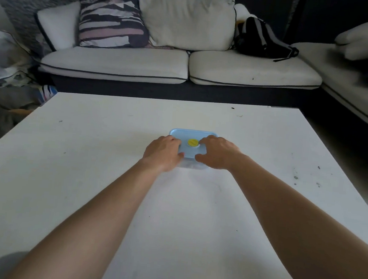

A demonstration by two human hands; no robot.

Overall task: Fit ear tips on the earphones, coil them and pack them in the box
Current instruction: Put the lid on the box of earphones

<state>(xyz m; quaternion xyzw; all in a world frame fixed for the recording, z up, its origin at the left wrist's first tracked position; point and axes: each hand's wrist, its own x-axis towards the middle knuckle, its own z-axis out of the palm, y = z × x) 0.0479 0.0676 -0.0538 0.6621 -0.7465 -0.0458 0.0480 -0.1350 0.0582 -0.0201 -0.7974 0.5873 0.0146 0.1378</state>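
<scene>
From the head camera, a small rectangular plastic box (193,165) with a clear base stands near the middle of a white, lightly scuffed square table (87,175), closed by a light blue lid (192,135) that carries a round yellow knob (193,142) at its centre. Both bare forearms reach forward from the near edge of the table and meet at the box. The left hand (163,153) lies over the left side of the lid, its fingers bent onto the top and its thumb against the near edge. The right hand (218,153) covers the right side in the same way, with arched fingertips touching the lid just beside the yellow knob and the thumb curled onto the near rim, so each hand grips the lid. What the clear base holds is too blurred and too hidden by the hands to tell. Beyond the table stands a cream sofa (118,66) with dark piping, bearing a striped cushion (111,17), a plain cream cushion (188,20) and a black backpack (261,38).
</scene>
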